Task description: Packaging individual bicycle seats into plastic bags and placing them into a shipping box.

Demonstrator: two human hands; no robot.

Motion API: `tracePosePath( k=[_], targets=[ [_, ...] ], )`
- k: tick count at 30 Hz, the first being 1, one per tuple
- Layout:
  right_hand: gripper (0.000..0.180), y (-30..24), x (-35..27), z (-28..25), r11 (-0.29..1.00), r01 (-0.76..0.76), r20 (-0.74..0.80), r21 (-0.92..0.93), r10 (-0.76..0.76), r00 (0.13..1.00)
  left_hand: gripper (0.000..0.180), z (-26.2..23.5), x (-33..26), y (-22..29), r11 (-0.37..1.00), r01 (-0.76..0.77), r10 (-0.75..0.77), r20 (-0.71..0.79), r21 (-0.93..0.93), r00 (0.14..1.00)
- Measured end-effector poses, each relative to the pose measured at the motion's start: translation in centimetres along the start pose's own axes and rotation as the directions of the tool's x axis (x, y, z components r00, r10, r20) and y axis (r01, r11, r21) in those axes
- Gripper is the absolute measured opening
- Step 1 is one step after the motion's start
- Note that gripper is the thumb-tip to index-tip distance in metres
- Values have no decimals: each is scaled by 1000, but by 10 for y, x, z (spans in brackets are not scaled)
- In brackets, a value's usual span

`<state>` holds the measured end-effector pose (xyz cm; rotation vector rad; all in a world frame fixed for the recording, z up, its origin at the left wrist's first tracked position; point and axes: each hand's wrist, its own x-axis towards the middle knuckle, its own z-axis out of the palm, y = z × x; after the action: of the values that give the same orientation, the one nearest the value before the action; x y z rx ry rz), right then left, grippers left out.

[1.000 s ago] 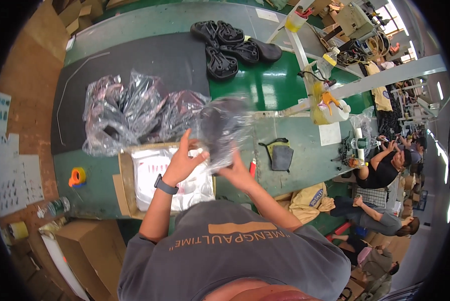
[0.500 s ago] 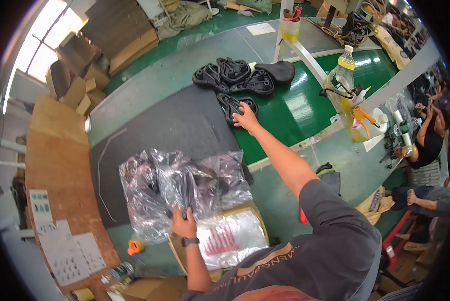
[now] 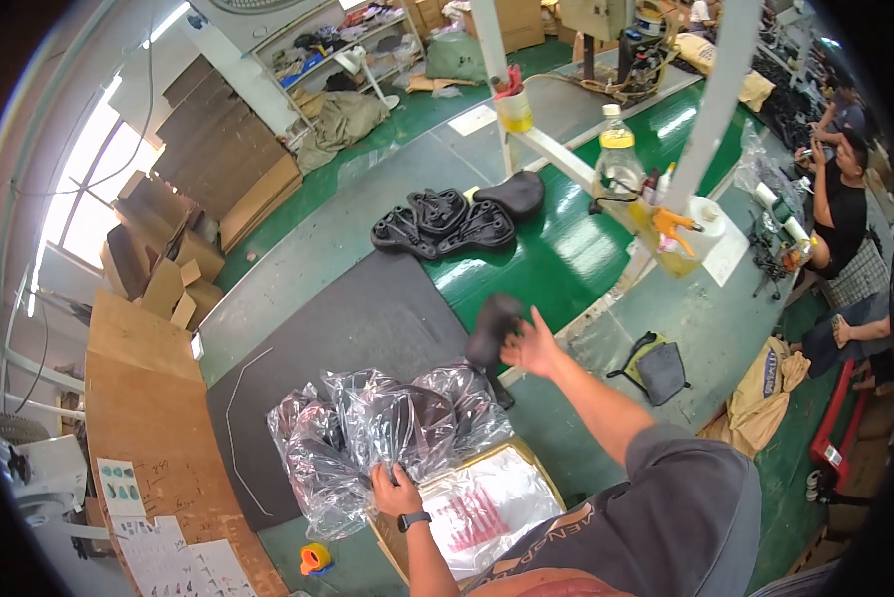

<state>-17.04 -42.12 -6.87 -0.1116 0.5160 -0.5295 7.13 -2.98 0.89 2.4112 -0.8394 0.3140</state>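
Observation:
My right hand [image 3: 534, 344] holds a black bicycle saddle [image 3: 491, 326] above the edge of the dark mat, both slightly blurred. Its thumb and fingers grip the saddle's near side. My left hand [image 3: 397, 491], a dark watch on its wrist, is closed on the lower edge of a clear plastic bag [image 3: 392, 418]. Dark saddles show through the crumpled film of several such bags lying together. Beside that hand, a stack of flat clear bags [image 3: 487, 512] with red print lies in an open carton. Farther off, several loose black saddles [image 3: 437, 221] lie in a cluster, mostly underside up.
The bagged saddles lie on a dark grey mat [image 3: 337, 318] with a bent wire on it. A white post frame [image 3: 566, 147] carries a bottle [image 3: 616, 149] and an orange air gun [image 3: 674, 227]. An orange tape roll [image 3: 314, 558] sits near the left. People sit at far right.
My right hand has lifted one saddle from the cluster and drawn it nearer to me. My left hand stays at the bags. The whole view has shifted.

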Motion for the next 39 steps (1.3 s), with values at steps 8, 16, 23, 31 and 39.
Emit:
tracePosePath(
  k=[8,16,23,31,39],
  targets=[
    [70,103,-245,-141,982,4,-405,187,74,911,46,-12,-33,13,986,85,-74,81,-142,994],
    [70,135,-357,-104,915,-243,-429,-324,87,899,18,-41,-189,97,813,-406,500,142,-417,854],
    [113,162,-382,-121,397,-610,-603,-685,159,781,40,19,-265,69,980,-135,197,670,-144,716],
    [142,204,-429,-120,-387,-537,-325,-750,-491,808,24,29,-278,40,976,-59,182,648,-207,740],
    [82,168,-493,-81,818,-62,-127,-572,-14,992,28,5,-278,22,336,703,-168,695,-626,699]
  ],
)
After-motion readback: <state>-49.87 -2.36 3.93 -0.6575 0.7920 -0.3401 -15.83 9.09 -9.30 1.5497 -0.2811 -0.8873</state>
